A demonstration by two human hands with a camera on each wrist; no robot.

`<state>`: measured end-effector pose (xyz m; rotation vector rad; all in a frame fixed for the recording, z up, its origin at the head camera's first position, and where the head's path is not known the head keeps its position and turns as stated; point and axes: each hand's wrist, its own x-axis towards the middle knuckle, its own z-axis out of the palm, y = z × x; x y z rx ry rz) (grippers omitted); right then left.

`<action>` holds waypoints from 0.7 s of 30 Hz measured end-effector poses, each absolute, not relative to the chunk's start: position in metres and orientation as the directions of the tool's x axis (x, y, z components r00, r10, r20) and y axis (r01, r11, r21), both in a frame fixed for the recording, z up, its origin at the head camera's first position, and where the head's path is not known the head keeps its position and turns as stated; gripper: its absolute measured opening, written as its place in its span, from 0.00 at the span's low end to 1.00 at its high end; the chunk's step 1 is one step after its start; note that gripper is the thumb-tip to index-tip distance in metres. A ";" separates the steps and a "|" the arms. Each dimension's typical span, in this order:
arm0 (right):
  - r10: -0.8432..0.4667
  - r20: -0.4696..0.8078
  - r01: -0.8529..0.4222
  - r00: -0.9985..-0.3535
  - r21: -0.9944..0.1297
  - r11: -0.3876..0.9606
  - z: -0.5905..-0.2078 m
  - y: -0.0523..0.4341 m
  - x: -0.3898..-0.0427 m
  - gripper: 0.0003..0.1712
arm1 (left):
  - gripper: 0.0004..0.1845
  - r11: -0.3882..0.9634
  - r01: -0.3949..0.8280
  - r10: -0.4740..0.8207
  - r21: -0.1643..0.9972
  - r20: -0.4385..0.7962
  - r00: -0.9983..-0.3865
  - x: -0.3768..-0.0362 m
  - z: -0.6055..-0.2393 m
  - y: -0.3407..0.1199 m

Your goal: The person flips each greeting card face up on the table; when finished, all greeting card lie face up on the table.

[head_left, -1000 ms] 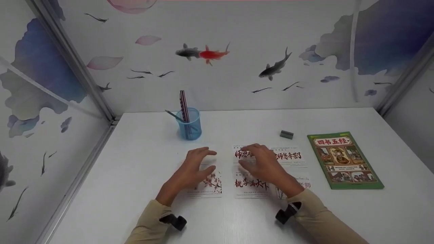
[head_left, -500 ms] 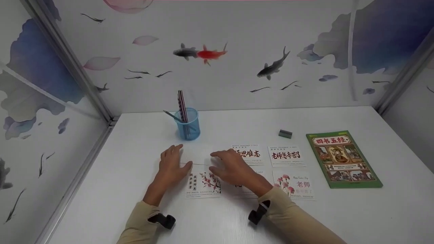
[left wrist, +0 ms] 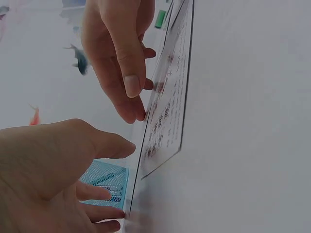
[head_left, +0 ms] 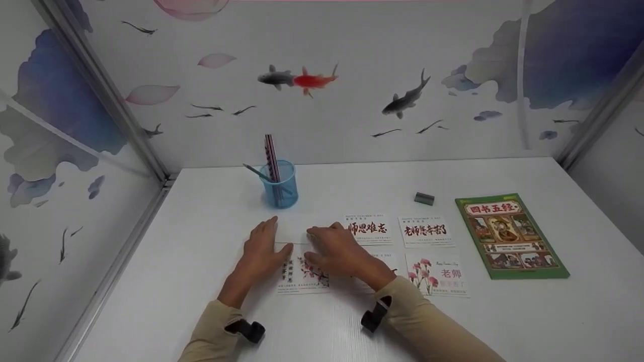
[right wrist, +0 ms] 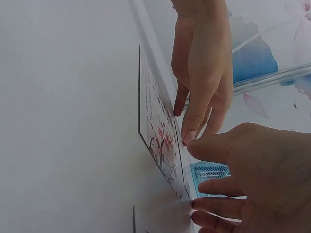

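Note:
A pale, mostly blank card [head_left: 292, 232] lies flat on the white table between the two hands. My left hand [head_left: 260, 254] rests at its left side with fairly straight fingers. At its right side is my right hand [head_left: 337, 251], fingers extended and slightly bent, fingertips down. Just nearer lies a card with plum blossoms [head_left: 304, 287], its upper corners partly covered by both thumbs. In the right wrist view, the fingertips of my right hand [right wrist: 272, 170] touch down by the cards' edge. In the left wrist view, my left hand [left wrist: 58, 170] has its thumb held above the surface.
To the right lie a red-lettered card [head_left: 370, 229], another lettered card [head_left: 426, 231] and a carnation card [head_left: 436, 275]. One more card is partly under the right forearm. Behind stands a blue mesh pencil cup [head_left: 279, 188]. An eraser-like block [head_left: 424, 198] and green book [head_left: 512, 236] are farther right.
Both hands have moved left from above the cards; the right hand left the right-hand cards. Over the last half second, the hands have drawn slightly closer together around the pale card.

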<state>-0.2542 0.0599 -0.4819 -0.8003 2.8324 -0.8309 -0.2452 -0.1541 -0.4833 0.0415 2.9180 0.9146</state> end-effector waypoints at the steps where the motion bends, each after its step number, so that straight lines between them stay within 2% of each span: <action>1: -0.509 0.069 -0.465 -0.858 -0.525 0.712 -0.482 0.060 -0.254 0.35 | 0.45 0.816 0.009 0.058 0.578 -0.067 -0.996 -0.245 -0.484 -0.153; 7: -0.527 0.114 -0.497 -0.842 -0.541 0.678 -0.484 0.063 -0.255 0.32 | 0.43 0.768 0.032 0.084 0.640 -0.051 -0.995 -0.244 -0.483 -0.154; 14: -0.526 0.153 -0.508 -0.837 -0.574 0.642 -0.486 0.063 -0.257 0.28 | 0.42 0.660 -0.025 0.054 0.751 -0.080 -0.995 -0.250 -0.477 -0.157; 21: -0.523 0.126 -0.490 -0.843 -0.581 0.650 -0.488 0.062 -0.257 0.28 | 0.39 0.584 -0.043 0.020 0.811 -0.067 -0.998 -0.251 -0.476 -0.156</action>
